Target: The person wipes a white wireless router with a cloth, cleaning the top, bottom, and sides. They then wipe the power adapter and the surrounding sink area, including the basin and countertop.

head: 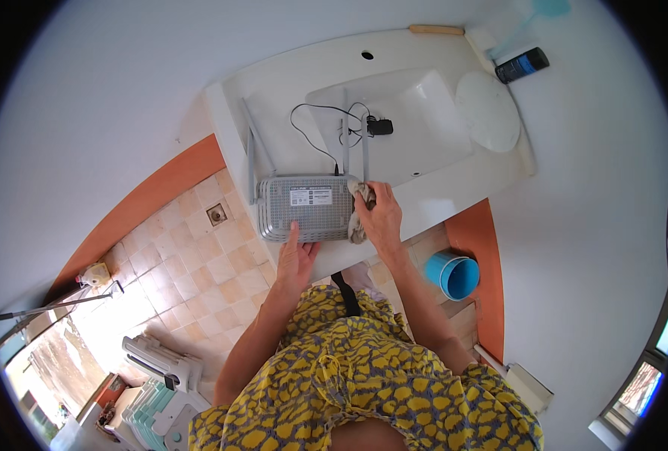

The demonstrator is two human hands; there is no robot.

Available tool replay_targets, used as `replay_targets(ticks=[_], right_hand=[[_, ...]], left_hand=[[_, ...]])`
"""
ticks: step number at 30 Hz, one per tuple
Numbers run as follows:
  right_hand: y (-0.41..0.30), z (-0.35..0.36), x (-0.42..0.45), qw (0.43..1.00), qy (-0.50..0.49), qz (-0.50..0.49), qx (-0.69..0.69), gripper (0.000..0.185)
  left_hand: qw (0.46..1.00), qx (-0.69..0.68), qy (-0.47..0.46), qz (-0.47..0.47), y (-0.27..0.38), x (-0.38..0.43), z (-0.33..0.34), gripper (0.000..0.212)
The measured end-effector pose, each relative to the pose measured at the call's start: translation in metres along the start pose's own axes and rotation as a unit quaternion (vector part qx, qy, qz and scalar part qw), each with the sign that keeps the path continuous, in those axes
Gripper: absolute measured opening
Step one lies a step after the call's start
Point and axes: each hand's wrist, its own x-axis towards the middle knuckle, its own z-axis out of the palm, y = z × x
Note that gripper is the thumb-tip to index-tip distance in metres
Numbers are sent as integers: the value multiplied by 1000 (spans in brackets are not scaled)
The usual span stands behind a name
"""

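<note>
A grey Wi-Fi router (305, 217) lies with its labelled, vented underside up near the front edge of the white washbasin counter. My left hand (297, 259) is at its near edge, thumb on top and the other fingers partly hidden beneath. In my right hand (380, 217) a crumpled, stained cloth (357, 231) presses against the router's right side. Several grey antennas (345, 132) point away from me, two of them over the basin. A thin black cable runs from the router's far edge to a black power adapter (381, 127) in the basin.
The white basin (435, 135) is sunk into the counter. On the right stand a white oval lid or plate (488, 111) and a dark can (522, 65). A blue bucket (460, 278) is on the floor to the right. A floor drain (217, 215) lies left of the counter.
</note>
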Motion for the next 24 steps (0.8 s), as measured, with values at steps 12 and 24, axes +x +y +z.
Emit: replay_targets(ticks=[12, 24], right_hand=[[36, -33, -44, 975, -215, 9, 59, 23], [55, -43, -3, 963, -116, 154, 191, 31]], left_hand=[[1000, -5, 2, 9, 9, -5, -4, 53], [968, 98, 20, 231, 61, -57, 33, 29]])
